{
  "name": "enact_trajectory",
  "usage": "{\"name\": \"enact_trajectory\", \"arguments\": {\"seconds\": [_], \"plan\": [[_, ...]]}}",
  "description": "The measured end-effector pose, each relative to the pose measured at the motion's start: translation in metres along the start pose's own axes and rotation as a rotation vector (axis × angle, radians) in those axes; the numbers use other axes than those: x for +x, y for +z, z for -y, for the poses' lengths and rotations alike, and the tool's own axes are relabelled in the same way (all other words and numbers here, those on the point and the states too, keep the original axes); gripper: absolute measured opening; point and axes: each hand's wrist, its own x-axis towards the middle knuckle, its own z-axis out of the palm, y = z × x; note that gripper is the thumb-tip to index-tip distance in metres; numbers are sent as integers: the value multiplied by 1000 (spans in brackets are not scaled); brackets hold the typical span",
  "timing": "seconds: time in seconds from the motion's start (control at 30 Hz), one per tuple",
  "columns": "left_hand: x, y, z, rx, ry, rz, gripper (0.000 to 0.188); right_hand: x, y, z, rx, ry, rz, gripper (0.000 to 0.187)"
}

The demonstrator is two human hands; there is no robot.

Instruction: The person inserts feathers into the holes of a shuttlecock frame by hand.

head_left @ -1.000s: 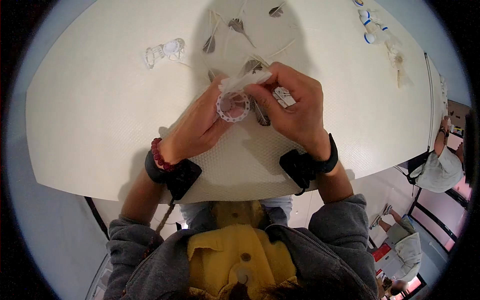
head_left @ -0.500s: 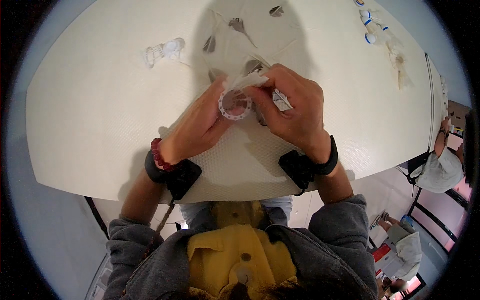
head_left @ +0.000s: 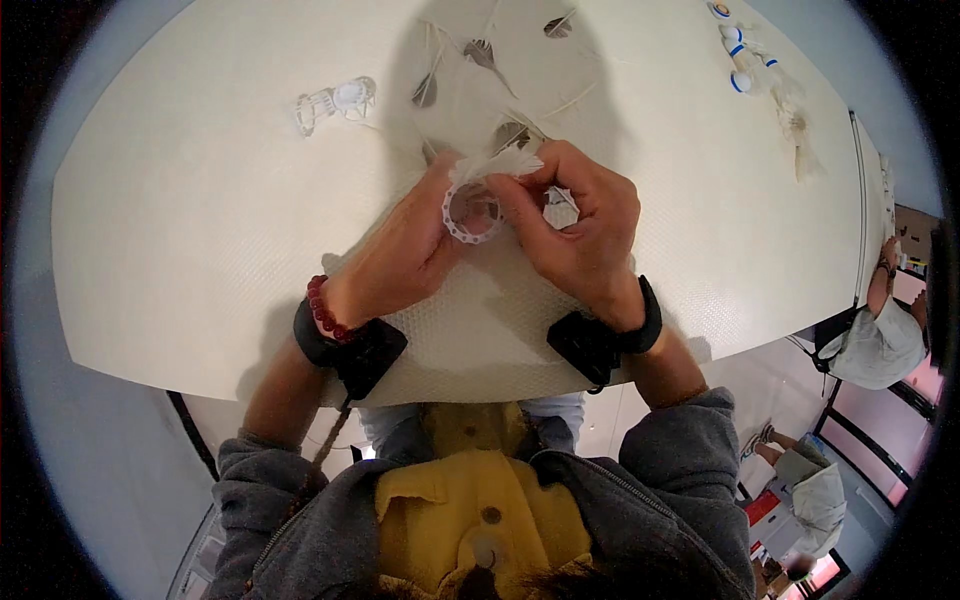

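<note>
Between my hands is a white plastic shuttlecock frame (head_left: 449, 222), its round rim dotted with small holes and turned up towards me. My left hand (head_left: 400, 245) is closed around the frame's left side. At the far edge of the rim, my right hand (head_left: 580, 225) pinches a white feather (head_left: 512, 161) between thumb and forefinger; whether its quill sits in a hole is hidden. Tucked in the curled fingers of that same hand is a small white piece (head_left: 561, 209), too covered to name. Just beyond my fingers lies a grey-and-white feather (head_left: 512, 134).
Several loose feathers (head_left: 484, 54) are scattered farther back. A second white plastic frame (head_left: 338, 102) lies at the left. Blue-banded shuttlecock heads (head_left: 740, 82) and a yellowish ragged feather bundle (head_left: 795, 130) are at the back right. Other people (head_left: 872, 345) are off the table's right side.
My right hand has shifted slightly left and the feather stands a little more spread above the rim. The frame has moved slightly right and tilted in my left hand.
</note>
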Motion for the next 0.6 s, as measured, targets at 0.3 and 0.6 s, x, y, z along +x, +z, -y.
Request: {"name": "enact_trajectory", "arguments": {"seconds": [0.3,0.6], "plan": [[-4,0,8,36,22,-6,49,-1,1,3,16,3,-66,13],[4,4,3,-31,39,-4,44,5,-13,0,125,100,62,10]]}}
